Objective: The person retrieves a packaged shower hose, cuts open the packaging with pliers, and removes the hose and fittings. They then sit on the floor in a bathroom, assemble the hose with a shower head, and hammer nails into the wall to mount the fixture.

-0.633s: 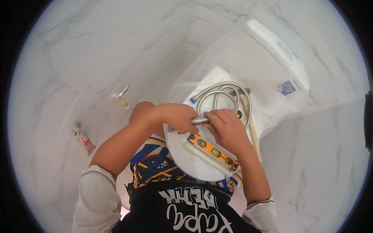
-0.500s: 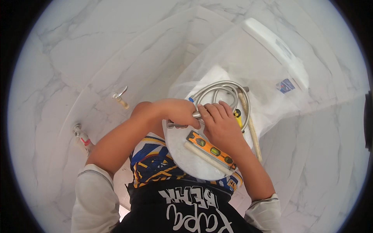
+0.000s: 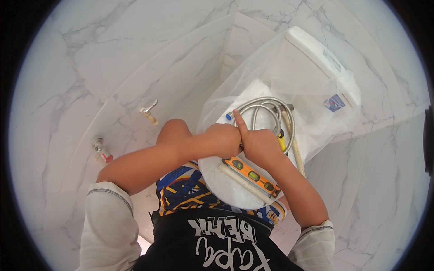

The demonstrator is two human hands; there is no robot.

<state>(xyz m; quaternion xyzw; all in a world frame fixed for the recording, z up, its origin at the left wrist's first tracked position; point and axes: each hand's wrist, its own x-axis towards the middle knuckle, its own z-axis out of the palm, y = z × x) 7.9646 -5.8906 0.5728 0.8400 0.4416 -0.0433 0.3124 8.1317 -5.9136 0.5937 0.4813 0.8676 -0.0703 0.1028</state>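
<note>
Over the lid of a plastic-wrapped toilet (image 3: 214, 178), my hands meet with fingers curled. My left hand (image 3: 224, 139) is closed round a chrome fitting, now almost wholly hidden by both hands. Pressed against it, my right hand (image 3: 262, 145) closes on the same fitting, its index finger stretched toward the blue end of a coiled metal hose (image 3: 293, 124). An orange spirit level (image 3: 254, 175) lies just below the hands, beside a pale strip (image 3: 242, 183). A yellow-and-black tool (image 3: 282, 141) sits partly hidden within the coil. A hammer with a wooden handle (image 3: 297, 156) lies along the right.
The toilet tank (image 3: 316, 52) stands at the far right under clear plastic, with a blue sticker (image 3: 334, 103). On the left, a chrome tap (image 3: 148, 111) with a tan threaded end and a red-marked valve (image 3: 101, 150) stick out near marbled tiles.
Both hands have come closer together, covering the chrome fitting that showed between them. My right index finger has straightened upward. The view has shifted slightly.
</note>
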